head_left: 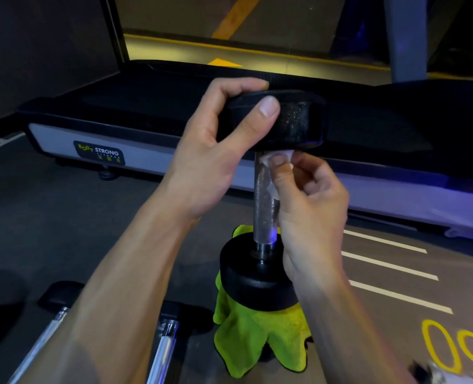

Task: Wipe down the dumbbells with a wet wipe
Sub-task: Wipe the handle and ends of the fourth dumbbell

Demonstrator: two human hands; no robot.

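A dumbbell (266, 214) stands upright on end, its lower black head resting on a green cloth (254, 342) on the floor. My left hand (213, 151) grips the upper black head from the left, thumb across its front. My right hand (307, 198) presses a white wet wipe (274, 159) against the top of the knurled metal handle, just under the upper head. Most of the wipe is hidden by my fingers.
Two more dumbbells (163, 347) with chrome handles lie at the bottom left, partly behind my left forearm. A treadmill base (99, 139) labelled Body Strong runs across behind the dumbbell. White lines and yellow numbers (457, 347) mark the floor at right.
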